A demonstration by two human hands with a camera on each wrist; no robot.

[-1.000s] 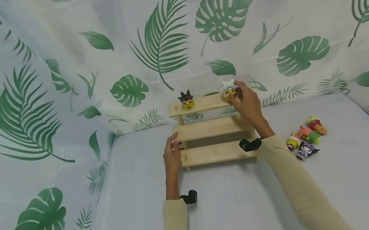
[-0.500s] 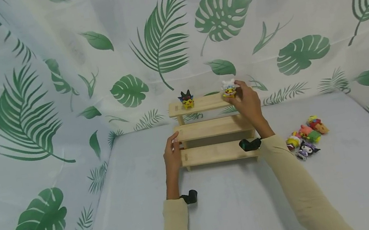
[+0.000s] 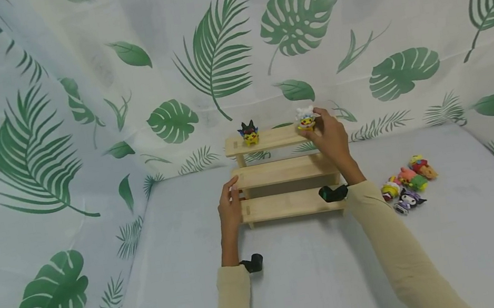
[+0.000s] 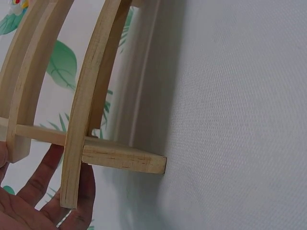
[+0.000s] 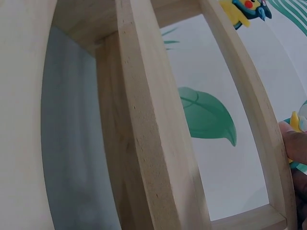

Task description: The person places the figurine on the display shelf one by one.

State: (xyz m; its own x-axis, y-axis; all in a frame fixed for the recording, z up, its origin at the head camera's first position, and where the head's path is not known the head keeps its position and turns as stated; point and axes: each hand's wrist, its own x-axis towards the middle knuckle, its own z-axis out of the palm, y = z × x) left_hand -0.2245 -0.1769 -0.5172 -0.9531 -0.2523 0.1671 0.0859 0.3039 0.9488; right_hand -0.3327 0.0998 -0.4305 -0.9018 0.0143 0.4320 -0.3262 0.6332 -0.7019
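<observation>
A three-tier wooden display stand is centred in the head view. My right hand pinches a small yellow figurine with a white hood at the right part of the top tier. In the right wrist view, the thumb lies against that tier's edge and the figurine is mostly cut off. At the stand's left end, my left hand holds the side near the middle tier. The left wrist view has its fingers reaching behind the boards. A yellow figurine with a dark, pointed-eared hood stands on the top tier's left.
Several small colourful figurines lie grouped on the white-covered table, right of the stand. Among them is a purple-and-black one. A leaf-patterned sheet hangs close behind the stand. Each wrist bears a black camera.
</observation>
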